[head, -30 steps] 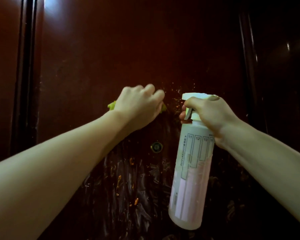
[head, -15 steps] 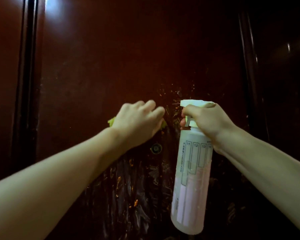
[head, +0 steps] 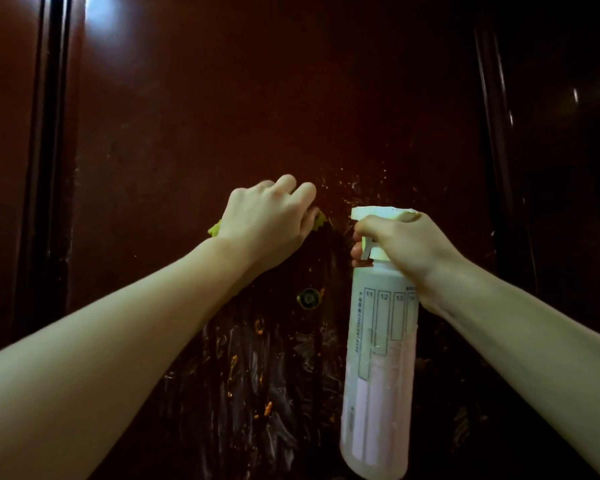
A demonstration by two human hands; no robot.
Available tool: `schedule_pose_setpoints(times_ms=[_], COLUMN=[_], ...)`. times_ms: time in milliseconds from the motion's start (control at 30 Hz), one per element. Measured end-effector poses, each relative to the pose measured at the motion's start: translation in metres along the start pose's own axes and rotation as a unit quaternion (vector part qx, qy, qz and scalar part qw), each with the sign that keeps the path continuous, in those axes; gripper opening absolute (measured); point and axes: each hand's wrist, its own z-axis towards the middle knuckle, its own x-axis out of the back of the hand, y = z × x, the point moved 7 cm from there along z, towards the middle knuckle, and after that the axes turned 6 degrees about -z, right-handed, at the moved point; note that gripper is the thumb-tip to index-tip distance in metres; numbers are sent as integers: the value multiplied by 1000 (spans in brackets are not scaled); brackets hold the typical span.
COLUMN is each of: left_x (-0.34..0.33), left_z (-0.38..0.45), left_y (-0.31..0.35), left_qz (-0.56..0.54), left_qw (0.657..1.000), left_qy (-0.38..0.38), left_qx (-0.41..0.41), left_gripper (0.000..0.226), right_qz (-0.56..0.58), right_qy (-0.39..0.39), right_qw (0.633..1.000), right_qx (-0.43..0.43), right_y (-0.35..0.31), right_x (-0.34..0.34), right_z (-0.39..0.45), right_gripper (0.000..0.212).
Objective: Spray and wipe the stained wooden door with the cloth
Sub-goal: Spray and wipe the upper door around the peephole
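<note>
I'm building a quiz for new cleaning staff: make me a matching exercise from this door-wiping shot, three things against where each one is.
Things:
1. cloth
2. spray bottle
3. peephole

Places:
A. held in the right hand
B. set in the door, below the left hand
C. under the left hand, against the door

Pairs: 1-C, 2-A, 3-B

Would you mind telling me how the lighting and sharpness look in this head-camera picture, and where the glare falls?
Head view: dim overall, the door dark red-brown, with one bright glare patch at its upper left; the far right is nearly black. The left hand, right hand and spray bottle are reasonably sharp; the forearms widen toward the lower corners, wide-angle stretch.
</note>
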Motion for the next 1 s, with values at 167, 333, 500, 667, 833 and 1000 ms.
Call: schedule_pose_setpoints(times_ms=[167, 333, 500, 667, 833, 1000], left_x=[1, 0, -3, -6, -2, 1], left_z=[-3, 21, 34, -6, -3, 30], left_y=[-1, -10, -8, 17, 3, -21], left_qz=[-3, 26, 25, 1, 16, 50], left_qw=[1000, 999, 998, 999, 999, 996], left_qy=[-9, 9, 15, -20, -26, 3], left_qx=[2, 28, 53, -38, -31, 72], left_gripper=[23, 28, 30, 26, 28, 31], right_qz=[-7, 16, -6, 23, 10, -2], right_qy=[-4, 11, 39, 35, 57, 49], right_qw=[1000, 1000, 999, 999, 998, 999], right_qx=[2, -3, 12, 6, 6, 1], right_y=[2, 1, -4, -5, -9, -6], right_x=[0, 8, 18, 18, 25, 24], right_z=[-1, -3, 2, 0, 0, -1], right_gripper=[16, 6, 11, 10, 17, 12])
